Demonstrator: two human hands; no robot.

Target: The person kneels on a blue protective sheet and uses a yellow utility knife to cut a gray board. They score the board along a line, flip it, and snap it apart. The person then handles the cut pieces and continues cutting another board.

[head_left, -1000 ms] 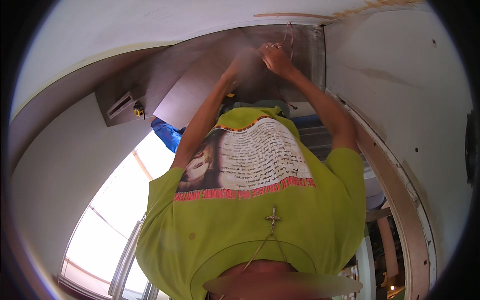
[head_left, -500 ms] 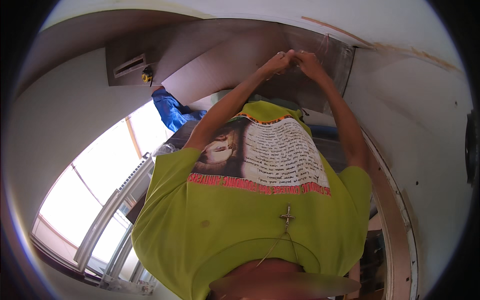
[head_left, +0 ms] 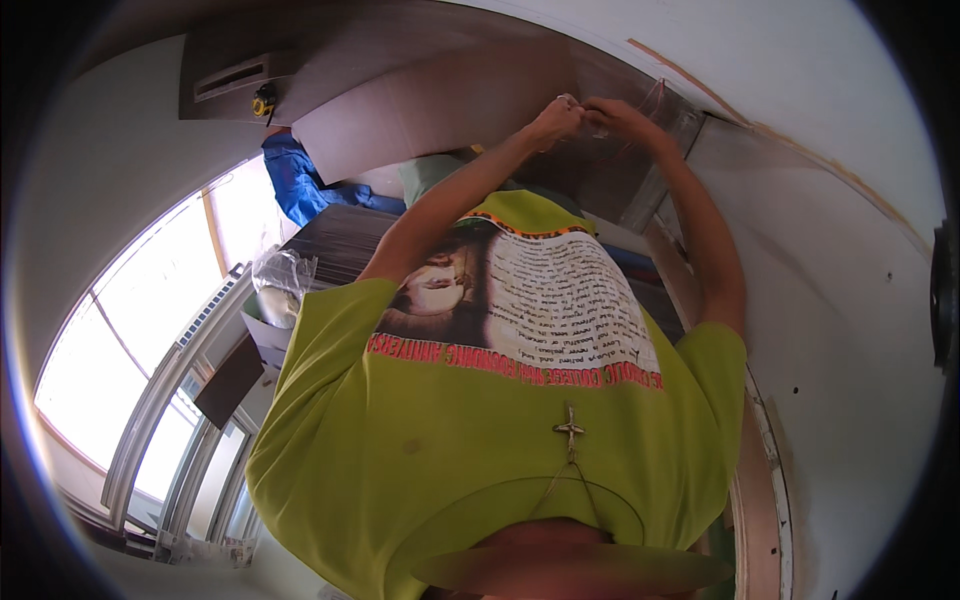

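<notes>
My two hands meet near the top of the head view, in front of a dark brown panel. My left hand [head_left: 557, 123] is closed, its fingers pinched together. Close by on its right, my right hand [head_left: 618, 120] is closed too, fingers bent down toward the left fingertips. Whatever lies between the fingers is too small and blurred to name. Thin reddish wires [head_left: 655, 97] run along the dark brown panel [head_left: 590, 185] just beside my right hand.
A yellow-and-black tape measure [head_left: 263, 101] sits by a slot [head_left: 232, 78] in the brown board at upper left. Blue cloth [head_left: 290, 180] and a clear plastic bag [head_left: 283, 272] lie below it. A bright window [head_left: 130, 310] is at left, a pale wall [head_left: 840, 270] at right.
The whole view has shifted a little, and more of the plastic bag shows. My hands have drawn slightly apart at the fingertips, still closed in front of the panel.
</notes>
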